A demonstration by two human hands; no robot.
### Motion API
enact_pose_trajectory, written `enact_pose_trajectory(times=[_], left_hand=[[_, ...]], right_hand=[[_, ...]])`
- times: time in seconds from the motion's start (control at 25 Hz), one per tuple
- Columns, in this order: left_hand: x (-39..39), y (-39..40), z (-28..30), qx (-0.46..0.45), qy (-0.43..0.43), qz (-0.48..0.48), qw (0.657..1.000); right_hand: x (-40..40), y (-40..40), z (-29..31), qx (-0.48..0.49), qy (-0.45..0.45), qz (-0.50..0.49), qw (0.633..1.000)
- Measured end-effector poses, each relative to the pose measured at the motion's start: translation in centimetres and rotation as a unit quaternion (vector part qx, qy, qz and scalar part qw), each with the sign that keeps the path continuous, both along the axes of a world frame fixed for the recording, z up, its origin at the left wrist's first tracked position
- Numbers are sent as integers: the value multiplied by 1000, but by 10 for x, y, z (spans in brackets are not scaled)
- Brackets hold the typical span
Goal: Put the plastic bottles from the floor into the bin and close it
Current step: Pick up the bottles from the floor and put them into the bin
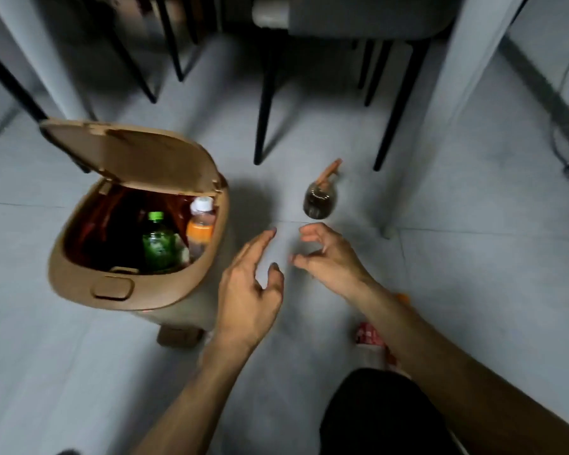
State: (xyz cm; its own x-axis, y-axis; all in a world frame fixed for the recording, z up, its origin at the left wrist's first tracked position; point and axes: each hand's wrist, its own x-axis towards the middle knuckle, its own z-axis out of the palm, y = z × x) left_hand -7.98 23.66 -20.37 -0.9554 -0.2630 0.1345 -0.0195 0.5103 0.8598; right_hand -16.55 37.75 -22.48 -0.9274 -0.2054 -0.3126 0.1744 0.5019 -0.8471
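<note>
Holding two bottles already, the bin (138,244) stands lid-up; right of it one dark bottle (320,201) remains floored, left hand (248,290) and right hand (329,261) open, empty.

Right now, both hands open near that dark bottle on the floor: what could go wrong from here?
1. The dark bottle lies on its side beyond the right hand; a nudge might roll it towards the chair legs.
2. The green bottle and orange bottle stand tall in the bin; another bottle could stop the lid from closing.
3. A red-labelled item lies half hidden under the right forearm and could be missed.
</note>
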Motion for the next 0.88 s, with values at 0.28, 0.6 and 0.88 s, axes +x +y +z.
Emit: enact_pose_trajectory(times=[0.28, 0.6, 0.88], left_hand=[[-7, 131, -150, 9, -419, -198, 886], [4, 138, -158, 294, -397, -49, 868], [24, 10, 0, 317, -148, -29, 936]], right_hand=[[73, 162, -149, 358, -61, -117, 925], [93, 162, -167, -75, -206, -167, 961], [24, 42, -21, -173, -53, 78, 980]])
